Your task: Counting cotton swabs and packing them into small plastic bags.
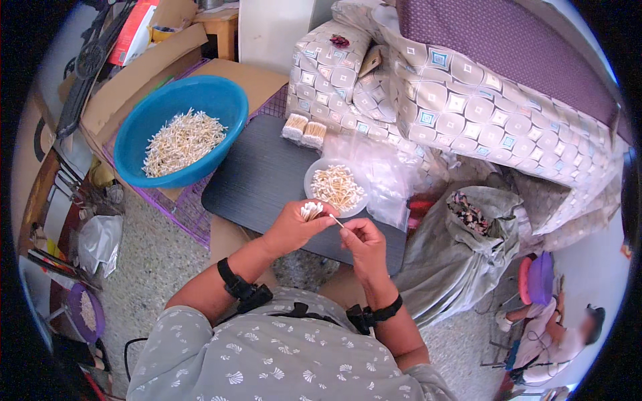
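Note:
My left hand (302, 223) is closed around a bunch of cotton swabs (311, 211), their white tips showing above the fingers. A single cotton swab (336, 220) slants between my two hands, its lower end pinched by my right hand (364, 242). Just beyond the hands, a white bowl (308, 182) holds a loose heap of cotton swabs (338, 188). It stands on a dark small table (254, 160). Two packed bundles of swabs (304, 129) rest at the table's far edge, and clear plastic bags (384, 177) lie right of the bowl.
A large blue basin (127, 157) of loose swabs stands at the left on a purple wire rack (177, 217) and cardboard. A patterned sofa (468, 107) spans the far right. Beside my right arm slumps a grey sack (448, 254). Another person (552, 341) sits at the lower right.

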`<action>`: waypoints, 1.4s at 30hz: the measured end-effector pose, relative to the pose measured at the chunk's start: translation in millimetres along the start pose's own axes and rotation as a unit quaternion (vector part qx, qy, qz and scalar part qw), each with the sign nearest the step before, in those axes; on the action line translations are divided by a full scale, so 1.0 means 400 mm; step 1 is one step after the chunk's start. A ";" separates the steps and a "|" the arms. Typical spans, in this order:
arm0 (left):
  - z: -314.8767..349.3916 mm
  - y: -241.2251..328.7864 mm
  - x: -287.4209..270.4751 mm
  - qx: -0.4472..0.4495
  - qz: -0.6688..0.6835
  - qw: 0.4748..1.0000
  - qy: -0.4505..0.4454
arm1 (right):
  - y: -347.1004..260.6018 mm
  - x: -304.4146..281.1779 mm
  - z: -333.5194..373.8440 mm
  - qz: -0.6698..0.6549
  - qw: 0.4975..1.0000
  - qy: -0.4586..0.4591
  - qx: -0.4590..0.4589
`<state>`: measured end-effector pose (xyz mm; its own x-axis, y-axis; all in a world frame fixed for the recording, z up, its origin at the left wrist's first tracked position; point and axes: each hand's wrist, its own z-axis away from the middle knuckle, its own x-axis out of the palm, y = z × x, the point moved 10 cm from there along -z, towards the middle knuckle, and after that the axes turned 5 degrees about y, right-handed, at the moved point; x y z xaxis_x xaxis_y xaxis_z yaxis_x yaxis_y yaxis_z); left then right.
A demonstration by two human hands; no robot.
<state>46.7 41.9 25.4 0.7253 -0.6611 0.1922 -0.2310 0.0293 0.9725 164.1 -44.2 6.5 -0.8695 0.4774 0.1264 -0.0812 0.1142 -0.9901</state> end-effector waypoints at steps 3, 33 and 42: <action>0.001 -0.001 0.000 -0.009 -0.018 1.000 0.004 | -0.004 0.008 0.001 -0.017 1.000 -0.001 -0.013; 0.016 -0.059 0.021 -0.044 -0.131 0.990 -0.024 | -0.073 0.025 0.010 0.123 0.979 -0.039 -0.159; 0.006 -0.036 0.016 -0.129 -0.020 0.991 0.005 | -0.046 0.045 0.019 0.136 0.985 -0.079 -0.064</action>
<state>52.9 35.4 12.3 0.7374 -0.6581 0.1525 -0.0292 0.1944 0.9805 146.3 -44.3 26.6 -0.9170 0.3642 -0.1630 0.2180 0.1153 -0.9691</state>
